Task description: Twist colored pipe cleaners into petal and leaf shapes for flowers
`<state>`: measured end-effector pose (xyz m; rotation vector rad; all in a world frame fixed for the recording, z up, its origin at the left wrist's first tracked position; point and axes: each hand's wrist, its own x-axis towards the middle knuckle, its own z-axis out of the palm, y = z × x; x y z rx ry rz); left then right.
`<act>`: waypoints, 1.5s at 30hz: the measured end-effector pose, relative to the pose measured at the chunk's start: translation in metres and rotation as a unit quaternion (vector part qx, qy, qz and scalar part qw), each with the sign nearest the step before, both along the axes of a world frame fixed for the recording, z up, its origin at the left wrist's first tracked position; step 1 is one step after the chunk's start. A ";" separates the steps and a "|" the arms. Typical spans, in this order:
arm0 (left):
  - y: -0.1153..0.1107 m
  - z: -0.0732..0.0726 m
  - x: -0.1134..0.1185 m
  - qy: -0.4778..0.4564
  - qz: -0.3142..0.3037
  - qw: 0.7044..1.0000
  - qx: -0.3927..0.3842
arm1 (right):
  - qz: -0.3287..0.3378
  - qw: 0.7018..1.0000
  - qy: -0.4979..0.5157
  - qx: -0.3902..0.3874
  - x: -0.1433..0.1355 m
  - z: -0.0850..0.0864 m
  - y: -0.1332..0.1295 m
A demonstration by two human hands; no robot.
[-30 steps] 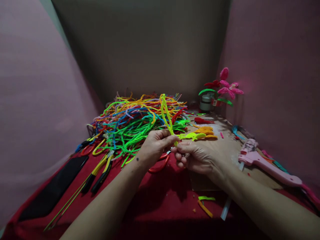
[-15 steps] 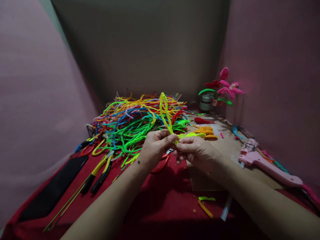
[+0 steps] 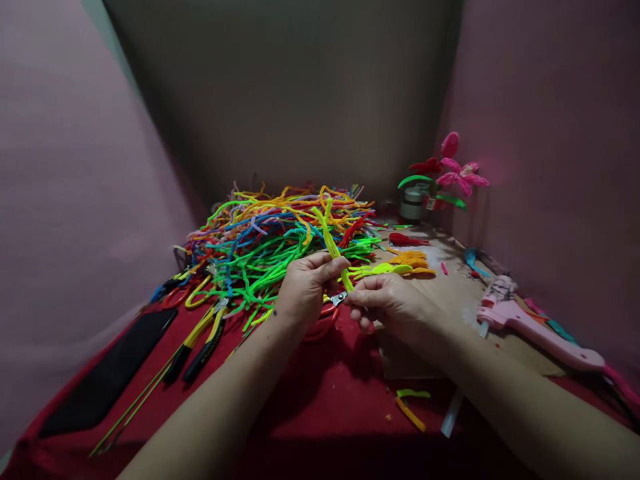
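Note:
A bright yellow pipe cleaner (image 3: 327, 237), bent into a narrow shape with two tips apart at the top, stands between my hands. My left hand (image 3: 310, 283) pinches it around its middle, thumb against fingers. At its lower end, my right hand (image 3: 387, 300) is closed on it with thumb and fingertips. Just below and behind them lie red-handled scissors (image 3: 323, 323), partly hidden by my left hand. To the right of my fingers, several yellow looped pieces (image 3: 385, 269) rest beside orange ones (image 3: 413, 260).
A large heap of coloured pipe cleaners (image 3: 270, 247) fills the back. Pliers (image 3: 200, 343) and a black phone-like slab (image 3: 110, 377) lie left. A pink glue gun (image 3: 540, 327) rests on cardboard (image 3: 455, 293) at right. Pink fuzzy flowers (image 3: 463, 175) stand behind.
The upright yellow loop has become narrower, and its top now splits into two tips. My left hand has shifted slightly left; my right hand stays at the lower end.

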<state>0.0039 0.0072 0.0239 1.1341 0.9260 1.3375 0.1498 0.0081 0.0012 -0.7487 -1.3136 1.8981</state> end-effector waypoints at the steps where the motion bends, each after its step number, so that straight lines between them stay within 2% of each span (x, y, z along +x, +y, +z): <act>1: 0.000 0.001 0.000 -0.007 -0.006 1.000 -0.005 | 0.005 1.000 0.028 -0.002 0.000 -0.001 0.001; 5: -0.002 0.001 0.002 -0.006 -0.026 0.999 -0.033 | -0.010 0.995 0.102 0.000 -0.001 -0.007 0.005; 10: -0.003 -0.001 0.006 -0.021 -0.059 0.997 -0.041 | 0.021 0.983 0.147 -0.104 -0.003 -0.014 0.009; 13: -0.003 -0.001 0.007 -0.028 -0.068 0.997 -0.036 | 0.047 0.976 0.160 -0.137 -0.003 -0.014 0.008; 19: -0.006 0.001 0.008 -0.024 -0.060 0.997 -0.034 | 0.100 0.972 0.169 -0.131 -0.005 -0.014 0.004; 27: -0.006 0.003 0.005 -0.013 -0.040 0.999 -0.017 | 0.117 0.975 0.158 -0.104 -0.004 -0.011 0.000; 33: -0.007 0.004 0.003 -0.012 -0.037 0.999 -0.015 | 0.080 0.985 0.131 -0.076 -0.007 -0.007 0.000; 37: -0.007 0.001 0.005 0.008 -0.038 0.999 -0.022 | 0.001 0.993 0.117 -0.019 -0.008 -0.011 0.005; 42: -0.006 -0.003 0.008 0.026 -0.050 0.998 -0.018 | -0.041 0.992 0.116 -0.034 -0.007 -0.013 0.009; 45: -0.004 -0.004 0.007 0.018 -0.060 0.997 -0.043 | -0.084 0.985 0.149 -0.027 -0.006 -0.009 0.010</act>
